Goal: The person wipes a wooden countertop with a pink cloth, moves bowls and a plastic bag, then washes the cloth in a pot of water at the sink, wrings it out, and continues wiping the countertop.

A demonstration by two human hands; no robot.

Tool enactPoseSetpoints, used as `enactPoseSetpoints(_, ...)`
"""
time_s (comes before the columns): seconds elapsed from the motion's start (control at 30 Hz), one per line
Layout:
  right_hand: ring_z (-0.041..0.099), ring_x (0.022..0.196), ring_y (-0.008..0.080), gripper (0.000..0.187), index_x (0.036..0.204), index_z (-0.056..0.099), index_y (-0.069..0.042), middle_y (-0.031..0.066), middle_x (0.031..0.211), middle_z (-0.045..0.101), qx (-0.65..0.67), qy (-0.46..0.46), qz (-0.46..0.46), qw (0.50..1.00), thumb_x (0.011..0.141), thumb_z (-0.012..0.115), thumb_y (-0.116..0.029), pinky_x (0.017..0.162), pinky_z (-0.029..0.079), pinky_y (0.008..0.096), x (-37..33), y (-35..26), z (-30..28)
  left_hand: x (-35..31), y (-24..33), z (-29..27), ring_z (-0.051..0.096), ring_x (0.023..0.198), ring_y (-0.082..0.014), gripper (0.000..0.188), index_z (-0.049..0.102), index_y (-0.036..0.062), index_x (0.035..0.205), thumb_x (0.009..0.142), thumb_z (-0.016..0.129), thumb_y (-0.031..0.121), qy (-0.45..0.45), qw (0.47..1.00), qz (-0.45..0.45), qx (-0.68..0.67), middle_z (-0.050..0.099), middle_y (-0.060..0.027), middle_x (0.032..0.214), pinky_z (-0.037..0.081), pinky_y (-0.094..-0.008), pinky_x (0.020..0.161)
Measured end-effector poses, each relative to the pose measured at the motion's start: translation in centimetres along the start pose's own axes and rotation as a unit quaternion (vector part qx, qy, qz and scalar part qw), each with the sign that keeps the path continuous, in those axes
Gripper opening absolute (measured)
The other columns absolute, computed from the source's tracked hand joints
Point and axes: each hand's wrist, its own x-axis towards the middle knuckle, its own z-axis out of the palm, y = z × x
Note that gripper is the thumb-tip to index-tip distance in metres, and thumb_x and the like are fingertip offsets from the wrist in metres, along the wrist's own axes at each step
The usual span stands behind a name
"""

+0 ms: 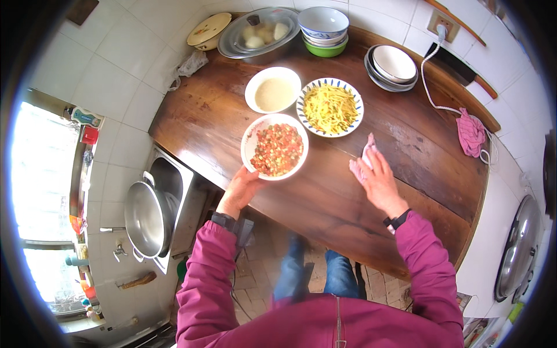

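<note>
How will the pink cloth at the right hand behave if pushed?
The pink cloth is probably floppy: it looks crumpled under the right hand. Likely light, being small. Might bunch rather than slide flat, given its uneven outline.

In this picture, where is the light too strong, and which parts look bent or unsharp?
Head view: the window is burnt out to white, the metal wok shows bright reflections; head view again: wall tiles bow toward the black rim, the jeans look slightly soft, the diced vegetables fairly clear.

Glossy wooden table [325,174], matt cloth rag [355,170].
</note>
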Motion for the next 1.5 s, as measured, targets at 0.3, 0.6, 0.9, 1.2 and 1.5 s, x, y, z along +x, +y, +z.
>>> enactPoseSetpoints(0.3, 0.033, 0.13, 0.0339, 0.041, 0.119, 0.058, -0.012, 0.012, 0.138, 0.042, 0.108, -0.108, -0.025, 0.988, 0.078, 0.061, -0.011, 0.104, 0.032, 0.0451, -0.2, -8.3, -1.3, 0.1, 1.4, -2.0, 0.052, 0.116, -0.0259, 0.054, 0.031, 0.0002, 0.137, 0.084, 0.042, -0.006, 0.016, 0.999, -0.013, 0.05, 0.048, -0.0151, 0.13, 0.048, -0.0394, 0.093)
enactPoseSetpoints(0.6, 0.057, 0.109, 0.0263, 0.054, 0.14, 0.03, -0.011, 0.0197, 0.12, 0.056, 0.653, 0.064, 0.398, 0.641, 0.093, 0.054, -0.022, 0.092, 0.046, 0.035, 6.2, -4.1, -0.6, -3.3, 8.3, -10.9, 0.057, 0.11, -0.0275, 0.052, 0.034, -0.0022, 0.133, 0.082, 0.043, -0.005, -0.003, 0.997, -0.036, 0.064, 0.051, -0.0169, 0.126, 0.05, -0.0403, 0.091)
enactPoseSetpoints(0.9, 0.058, 0.107, 0.0326, 0.059, 0.142, 0.023, -0.018, 0.0204, 0.12, 0.055, 0.739, 0.032, 0.383, 0.554, 0.092, 0.052, -0.029, 0.089, 0.048, 0.0425, 11.8, -0.9, 1.2, -2.5, 12.0, -13.2, 0.055, 0.111, -0.0272, 0.054, 0.035, -0.0021, 0.133, 0.079, 0.043, -0.004, 0.089, 0.992, 0.012, 0.089, 0.051, -0.0162, 0.125, 0.051, -0.0398, 0.09)
enactPoseSetpoints(1.2, 0.063, 0.098, 0.0267, 0.055, 0.138, 0.031, -0.013, 0.0123, 0.122, 0.055, 0.72, 0.008, 0.348, 0.6, 0.087, 0.048, -0.009, 0.079, 0.055, 0.0413, 13.7, 1.9, 1.5, -2.8, 9.1, -7.8, 0.058, 0.108, -0.0273, 0.058, 0.034, -0.0031, 0.134, 0.077, 0.043, -0.005, 0.05, 0.996, -0.042, 0.065, 0.052, -0.0172, 0.125, 0.052, -0.0373, 0.088)
enactPoseSetpoints(1.5, 0.058, 0.109, 0.0295, 0.052, 0.136, 0.032, -0.006, 0.0149, 0.128, 0.051, 0.725, 0.079, 0.345, 0.591, 0.085, 0.044, -0.005, 0.083, 0.055, 0.0438, 1.9, 9.7, -4.6, 5.1, 3.2, 5.2, 0.052, 0.117, -0.0229, 0.057, 0.031, 0.0016, 0.138, 0.083, 0.043, -0.003, -0.078, 0.985, -0.11, 0.106, 0.049, -0.0128, 0.13, 0.046, -0.0374, 0.095)
